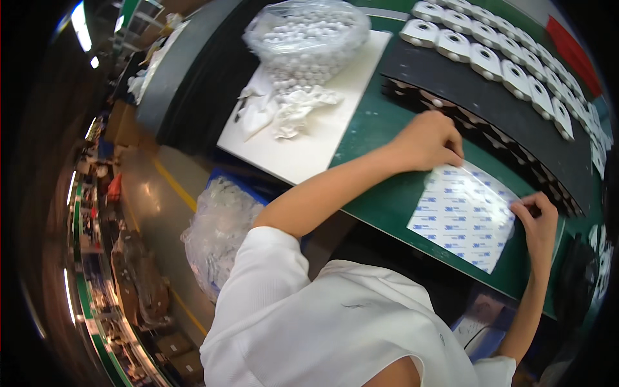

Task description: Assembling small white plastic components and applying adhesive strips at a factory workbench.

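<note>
A glossy white sheet of adhesive stickers (461,216) with rows of blue print lies tilted over the green worktop near its front edge. My left hand (431,140) is closed at the sheet's far left corner, its thumb and fingers pinching the edge. On the opposite side my right hand (538,219) grips the right edge between thumb and fingertips. Light glares off the sheet's middle. Just beyond it, a black board (464,84) carries rows of white plastic parts (483,59), each with a round dark-ringed hole.
At the back left, a clear bag of white round pieces (313,39) stands on a white board (290,151) beside crumpled white cloths (303,109). Below the worktop's left side is a blue bin with a plastic bag (222,226). A red object (574,55) sits at the far right.
</note>
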`<state>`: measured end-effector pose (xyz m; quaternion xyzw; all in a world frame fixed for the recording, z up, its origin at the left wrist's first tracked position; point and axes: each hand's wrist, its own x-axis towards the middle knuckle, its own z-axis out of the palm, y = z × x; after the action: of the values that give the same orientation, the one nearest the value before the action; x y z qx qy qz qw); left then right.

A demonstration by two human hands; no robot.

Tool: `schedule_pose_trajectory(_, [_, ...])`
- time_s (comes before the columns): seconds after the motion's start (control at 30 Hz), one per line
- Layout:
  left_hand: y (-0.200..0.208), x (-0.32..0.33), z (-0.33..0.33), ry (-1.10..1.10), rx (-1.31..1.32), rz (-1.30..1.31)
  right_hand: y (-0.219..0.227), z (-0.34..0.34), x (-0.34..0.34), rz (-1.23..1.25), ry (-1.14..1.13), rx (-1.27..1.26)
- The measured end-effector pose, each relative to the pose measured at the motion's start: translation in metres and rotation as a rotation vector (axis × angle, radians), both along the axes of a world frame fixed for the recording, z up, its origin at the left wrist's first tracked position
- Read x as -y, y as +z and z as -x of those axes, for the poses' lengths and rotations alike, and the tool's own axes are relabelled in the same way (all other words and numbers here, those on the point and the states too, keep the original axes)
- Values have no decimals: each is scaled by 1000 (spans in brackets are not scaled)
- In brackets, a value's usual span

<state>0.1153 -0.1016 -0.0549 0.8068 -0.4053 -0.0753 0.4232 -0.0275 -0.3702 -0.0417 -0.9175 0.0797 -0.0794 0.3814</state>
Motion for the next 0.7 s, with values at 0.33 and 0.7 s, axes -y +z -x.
schedule_pose_trajectory(0.33, [12,-24,-2,162,5,-100,16,-9,15,-111,-17,-165])
schedule_pose_trajectory(0.7, [30,-24,34,147,287,-33,6,40,-14,105,-18,246])
